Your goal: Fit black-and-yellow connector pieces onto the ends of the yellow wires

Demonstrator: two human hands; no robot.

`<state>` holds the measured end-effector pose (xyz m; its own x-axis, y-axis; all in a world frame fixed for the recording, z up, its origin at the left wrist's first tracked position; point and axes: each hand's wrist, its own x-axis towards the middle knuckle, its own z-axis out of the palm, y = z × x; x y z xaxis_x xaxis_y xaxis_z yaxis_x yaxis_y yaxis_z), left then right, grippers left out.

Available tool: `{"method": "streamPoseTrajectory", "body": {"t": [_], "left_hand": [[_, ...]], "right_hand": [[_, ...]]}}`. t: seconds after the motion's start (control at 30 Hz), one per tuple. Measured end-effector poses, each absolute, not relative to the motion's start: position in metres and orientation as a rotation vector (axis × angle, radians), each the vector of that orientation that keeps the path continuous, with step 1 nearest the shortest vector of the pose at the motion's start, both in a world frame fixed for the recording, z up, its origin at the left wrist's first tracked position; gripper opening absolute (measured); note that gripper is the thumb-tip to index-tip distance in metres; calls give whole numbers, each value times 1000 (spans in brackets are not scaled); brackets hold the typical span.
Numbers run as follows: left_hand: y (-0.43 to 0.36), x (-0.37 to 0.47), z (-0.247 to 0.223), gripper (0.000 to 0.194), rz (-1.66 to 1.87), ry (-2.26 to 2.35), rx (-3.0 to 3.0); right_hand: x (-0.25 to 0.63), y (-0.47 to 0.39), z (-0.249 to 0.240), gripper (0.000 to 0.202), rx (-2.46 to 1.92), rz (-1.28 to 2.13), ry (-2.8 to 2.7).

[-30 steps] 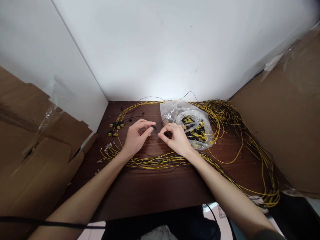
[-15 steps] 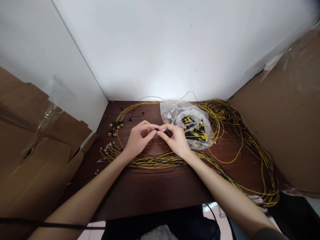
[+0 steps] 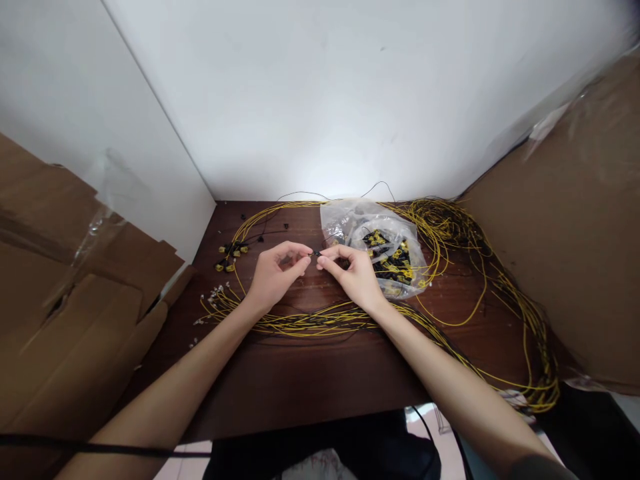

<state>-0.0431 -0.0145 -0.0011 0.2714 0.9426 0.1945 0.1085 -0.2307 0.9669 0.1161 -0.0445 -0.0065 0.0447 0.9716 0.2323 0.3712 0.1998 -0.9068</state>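
Between my two hands, over the middle of the dark wooden table, is a small black part (image 3: 315,253). My right hand (image 3: 354,270) pinches it between thumb and fingertips. My left hand (image 3: 280,272) has its thumb and fingertips close together at the part's left end; what they grip is too small to make out. Beyond my right hand lies a clear plastic bag (image 3: 420,248) holding many black and yellow pieces. Below both hands runs a bundle of yellow and black wires (image 3: 310,325), with white tips fanned out at its left end.
Several yellow and black connectors (image 3: 233,251) lie at the table's left. A tangled wire coil (image 3: 440,223) sits at the back right. Cardboard stands on the left (image 3: 75,320) and right (image 3: 565,233), and a white wall (image 3: 320,100) rises behind.
My hands have moved slightly apart, and more of the black part shows between the fingertips. The bag and wires lie as before.
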Motion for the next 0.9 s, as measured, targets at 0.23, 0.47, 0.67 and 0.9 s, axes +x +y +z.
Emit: {"method": "streamPoseTrajectory", "body": {"t": [0.23,0.47,0.67,0.9], "left_hand": [[-15,-43,1,17,1002,969,1430],[-13,-42,-1,15,988,947,1328],[-12,-43,-2,14,1020,979,1388],[-14,-43,-1,20,1020,813,1569]], "right_hand": [[116,-44,-8,17,-1337,772,-1518],[114,-48,-2,18,-1330,603,-1663],[114,-50,0,17,-1454,339,-1870],[116,-48,-4,14,-1450,358,-1878]]}}
